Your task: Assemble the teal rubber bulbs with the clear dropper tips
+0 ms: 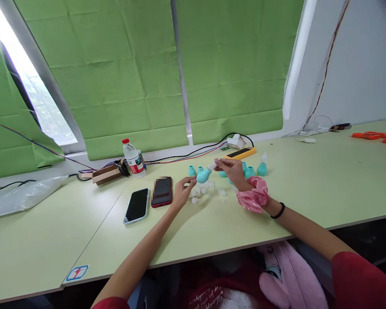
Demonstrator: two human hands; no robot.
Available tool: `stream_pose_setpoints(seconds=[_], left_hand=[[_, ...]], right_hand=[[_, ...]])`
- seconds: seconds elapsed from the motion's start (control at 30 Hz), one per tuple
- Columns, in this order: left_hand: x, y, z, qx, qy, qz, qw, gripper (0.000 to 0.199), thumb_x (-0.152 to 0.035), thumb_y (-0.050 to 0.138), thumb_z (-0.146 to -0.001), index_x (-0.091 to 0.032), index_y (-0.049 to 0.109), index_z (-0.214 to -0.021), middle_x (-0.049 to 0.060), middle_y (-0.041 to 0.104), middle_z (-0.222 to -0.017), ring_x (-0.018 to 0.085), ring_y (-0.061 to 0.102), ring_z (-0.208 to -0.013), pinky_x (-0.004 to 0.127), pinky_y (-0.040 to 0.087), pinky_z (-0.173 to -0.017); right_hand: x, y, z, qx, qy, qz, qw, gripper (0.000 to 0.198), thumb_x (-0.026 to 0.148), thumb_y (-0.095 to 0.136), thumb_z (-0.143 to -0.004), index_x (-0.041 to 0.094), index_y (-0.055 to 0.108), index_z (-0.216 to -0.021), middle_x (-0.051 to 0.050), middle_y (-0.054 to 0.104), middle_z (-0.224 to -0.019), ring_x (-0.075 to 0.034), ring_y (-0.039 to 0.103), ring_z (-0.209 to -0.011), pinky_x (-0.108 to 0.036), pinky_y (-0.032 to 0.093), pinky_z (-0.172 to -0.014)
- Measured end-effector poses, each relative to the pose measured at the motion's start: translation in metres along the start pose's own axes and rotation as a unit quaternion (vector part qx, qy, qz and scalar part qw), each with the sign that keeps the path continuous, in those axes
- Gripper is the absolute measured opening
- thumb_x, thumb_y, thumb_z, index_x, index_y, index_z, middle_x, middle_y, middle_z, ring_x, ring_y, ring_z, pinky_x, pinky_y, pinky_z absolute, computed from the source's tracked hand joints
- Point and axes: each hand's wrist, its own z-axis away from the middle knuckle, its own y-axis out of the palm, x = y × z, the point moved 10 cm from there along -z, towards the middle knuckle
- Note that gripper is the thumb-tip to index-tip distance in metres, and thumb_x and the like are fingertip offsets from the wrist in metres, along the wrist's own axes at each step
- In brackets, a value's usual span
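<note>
Between my two hands a teal squeeze bulb (203,176) is held tilted above the table. My left hand (182,192) pinches its rounded end. The fingers of my right hand (233,169) close on a clear nozzle (212,166) at the bulb's neck; whether it is seated cannot be made out. Under the bulb lie several small translucent plastic pieces (203,190). More teal bulbs stand behind and beside my right hand, among them one bulb (192,171) at the left. Another bulb (262,169) at the right has a clear tip on top.
On the left lie a white-edged phone (137,207) and a red-cased phone (162,192). Behind them stand a red-capped bottle (134,159) and an open cardboard box (107,174). A yellow power strip (241,153) and cables run along the wall. Orange-handled tools (369,135) lie far right.
</note>
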Motion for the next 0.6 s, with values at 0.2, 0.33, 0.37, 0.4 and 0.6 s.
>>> stream_pose_setpoints(seconds=[0.2,0.33,0.37,0.4,0.6], left_hand=[[0.006,0.006,-0.001,0.032,0.054,-0.309,0.949,0.030,-0.032,0.043,-0.076,-0.017,0.060,-0.096,0.010,0.054,-0.107,0.022,0.047,-0.098,0.034,0.039,-0.081],[0.022,0.024,0.006,0.112,0.061,-0.436,0.891,0.042,-0.039,0.039,-0.078,-0.022,0.045,-0.116,0.010,0.038,-0.124,0.028,0.036,-0.110,0.041,0.032,-0.087],[0.026,0.028,0.008,0.133,0.059,-0.451,0.881,0.044,-0.041,0.037,-0.079,-0.023,0.041,-0.119,0.010,0.036,-0.126,0.029,0.034,-0.111,0.043,0.031,-0.086],[0.029,0.033,0.010,0.153,0.059,-0.463,0.871,0.046,-0.042,0.035,-0.079,-0.024,0.038,-0.121,0.010,0.036,-0.126,0.030,0.034,-0.111,0.044,0.031,-0.086],[0.033,0.047,0.018,0.220,0.076,-0.488,0.841,0.045,-0.039,0.025,-0.083,-0.023,0.029,-0.125,0.009,0.036,-0.125,0.026,0.034,-0.111,0.042,0.031,-0.086]], right_hand=[[0.002,-0.034,-0.016,-0.067,-0.109,0.147,0.981,0.032,0.044,0.057,-0.066,0.016,0.064,-0.079,-0.004,0.063,-0.081,-0.019,0.058,-0.073,-0.032,0.049,-0.069],[-0.009,-0.016,-0.013,0.006,-0.145,0.256,0.956,0.031,0.041,0.052,-0.072,0.015,0.064,-0.082,-0.007,0.062,-0.088,-0.019,0.057,-0.077,-0.031,0.044,-0.074],[-0.013,-0.011,-0.012,0.026,-0.145,0.275,0.950,0.031,0.040,0.051,-0.073,0.013,0.064,-0.083,-0.009,0.062,-0.089,-0.019,0.057,-0.077,-0.031,0.043,-0.075],[-0.017,-0.007,-0.012,0.042,-0.142,0.291,0.945,0.032,0.039,0.051,-0.073,0.012,0.063,-0.085,-0.010,0.062,-0.090,-0.020,0.057,-0.076,-0.031,0.042,-0.075],[-0.038,-0.002,-0.016,0.067,-0.100,0.373,0.920,0.032,0.039,0.049,-0.074,0.016,0.061,-0.093,-0.010,0.062,-0.089,-0.023,0.058,-0.071,-0.035,0.042,-0.070]])
